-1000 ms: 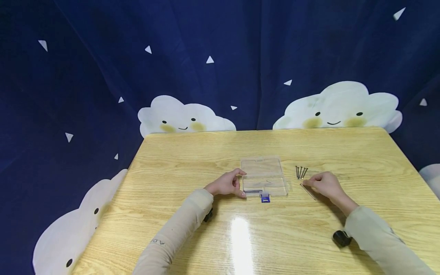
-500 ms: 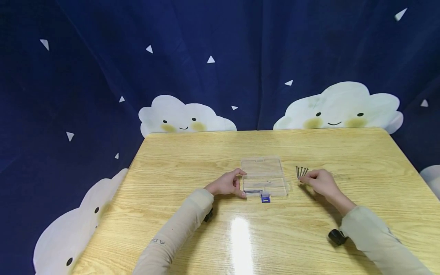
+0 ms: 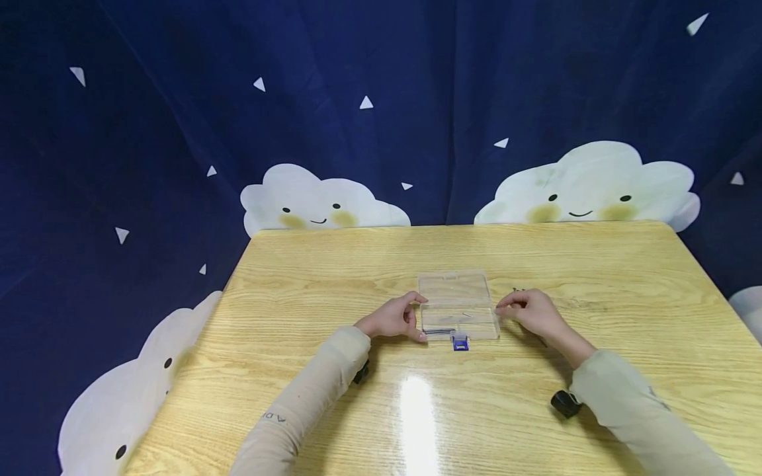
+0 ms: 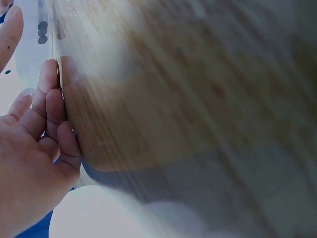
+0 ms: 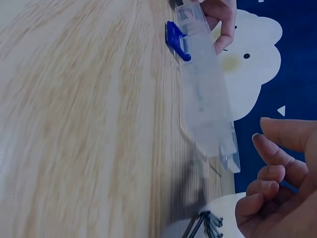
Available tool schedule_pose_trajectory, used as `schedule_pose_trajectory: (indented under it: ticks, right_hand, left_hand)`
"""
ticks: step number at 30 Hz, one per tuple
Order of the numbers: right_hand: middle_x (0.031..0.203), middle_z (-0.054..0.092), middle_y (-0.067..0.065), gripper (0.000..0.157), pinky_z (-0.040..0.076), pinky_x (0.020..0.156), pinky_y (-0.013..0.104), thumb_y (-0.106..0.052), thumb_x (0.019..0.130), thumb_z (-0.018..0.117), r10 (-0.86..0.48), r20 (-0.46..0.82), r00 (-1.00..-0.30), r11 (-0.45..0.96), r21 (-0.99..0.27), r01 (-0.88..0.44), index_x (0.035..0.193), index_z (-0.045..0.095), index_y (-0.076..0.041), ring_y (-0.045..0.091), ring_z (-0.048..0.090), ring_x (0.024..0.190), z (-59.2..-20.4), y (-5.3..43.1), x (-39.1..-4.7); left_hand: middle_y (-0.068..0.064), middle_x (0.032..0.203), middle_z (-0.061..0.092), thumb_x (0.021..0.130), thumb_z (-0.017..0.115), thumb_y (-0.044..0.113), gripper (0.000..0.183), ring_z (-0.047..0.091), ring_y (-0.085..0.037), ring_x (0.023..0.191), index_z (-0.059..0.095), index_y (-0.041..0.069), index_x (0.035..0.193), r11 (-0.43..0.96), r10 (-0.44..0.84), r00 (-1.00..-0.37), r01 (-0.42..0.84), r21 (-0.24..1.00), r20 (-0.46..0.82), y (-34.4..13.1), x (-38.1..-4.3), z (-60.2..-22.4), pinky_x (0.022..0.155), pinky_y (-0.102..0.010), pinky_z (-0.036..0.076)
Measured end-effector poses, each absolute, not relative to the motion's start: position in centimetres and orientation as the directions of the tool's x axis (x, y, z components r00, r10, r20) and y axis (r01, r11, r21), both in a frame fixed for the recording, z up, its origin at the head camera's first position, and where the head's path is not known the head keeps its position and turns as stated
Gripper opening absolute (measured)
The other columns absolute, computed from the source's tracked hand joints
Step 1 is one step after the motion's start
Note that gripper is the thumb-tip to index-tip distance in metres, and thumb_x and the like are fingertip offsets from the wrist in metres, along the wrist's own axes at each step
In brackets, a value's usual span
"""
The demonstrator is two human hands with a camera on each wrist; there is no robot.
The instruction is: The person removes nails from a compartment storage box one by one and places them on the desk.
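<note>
A clear plastic box (image 3: 470, 332) lies open on the table, its lid (image 3: 454, 288) folded back and a blue latch (image 3: 460, 344) hanging at the front. Dark nails (image 3: 438, 331) lie in its front left part, and one small thin piece (image 3: 467, 315) lies behind them. My left hand (image 3: 394, 316) grips the box's left end between thumb and fingers. My right hand (image 3: 534, 313) is by the box's right edge, fingers bent. In the right wrist view its thumb and forefinger are slightly apart with nothing between them. More nails (image 5: 210, 223) lie near that hand, mostly hidden from the head view.
The wooden table (image 3: 321, 277) carries a bright light reflection in front of the box. A dark blue curtain (image 3: 357, 53) with white clouds stands behind the table and on its left. A black wrist camera (image 3: 565, 403) hangs under the right sleeve.
My right hand has moved left from the loose nail, past the row of nails, to the box's right edge. It now covers most of those nails. My left hand and the box have hardly moved.
</note>
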State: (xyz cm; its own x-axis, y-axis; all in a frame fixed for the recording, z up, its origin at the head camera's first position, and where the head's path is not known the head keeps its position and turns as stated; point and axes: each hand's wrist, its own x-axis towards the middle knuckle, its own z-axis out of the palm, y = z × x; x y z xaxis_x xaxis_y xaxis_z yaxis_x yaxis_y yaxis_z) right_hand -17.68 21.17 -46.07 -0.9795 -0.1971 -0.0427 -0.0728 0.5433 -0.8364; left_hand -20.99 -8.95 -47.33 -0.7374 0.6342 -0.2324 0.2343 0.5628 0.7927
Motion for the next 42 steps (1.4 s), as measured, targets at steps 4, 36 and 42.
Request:
schedule_pose_trajectory:
  ticks: [4, 36, 42]
  right_hand:
    - [0.054, 0.033, -0.003, 0.021, 0.031, 0.047, 0.026, -0.012, 0.080, 0.070, -0.233, -0.046, -0.971, 0.502, -0.861, -0.079, 0.093, 0.068, 0.005, 0.010, 0.028, 0.046, -45.9, 20.3, -17.9]
    - [0.077, 0.054, 0.011, 0.022, 0.036, 0.062, 0.027, 0.000, 0.069, 0.076, -0.560, 0.107, -0.821, 0.424, -0.815, -0.395, 0.090, 0.072, -0.002, 0.022, 0.042, 0.069, -46.1, 15.9, -20.4]
    - [0.076, 0.051, 0.011, 0.022, 0.035, 0.061, 0.027, 0.002, 0.066, 0.077, -0.612, 0.135, -0.779, 0.418, -0.781, -0.464, 0.086, 0.072, -0.003, 0.022, 0.041, 0.068, -46.3, 15.0, -20.8]
  left_hand:
    - [-0.005, 0.070, 0.059, 0.072, 0.079, 0.019, 0.072, 0.052, -0.012, 0.060, 0.040, 0.007, 0.131, 0.557, 0.633, -0.739, 0.226, 0.799, -0.232, -8.9, -21.0, -47.3, 0.066, -0.023, 0.043]
    - [-0.005, 0.071, 0.059, 0.072, 0.079, 0.019, 0.072, 0.052, -0.011, 0.058, 0.040, 0.008, 0.131, 0.573, 0.620, -0.746, 0.219, 0.790, -0.243, -8.8, -20.8, -47.0, 0.061, -0.023, 0.042]
    - [-0.004, 0.069, 0.059, 0.072, 0.079, 0.018, 0.071, 0.051, -0.010, 0.058, 0.040, 0.008, 0.131, 0.573, 0.623, -0.745, 0.229, 0.787, -0.237, -8.9, -20.9, -47.1, 0.061, -0.022, 0.042]
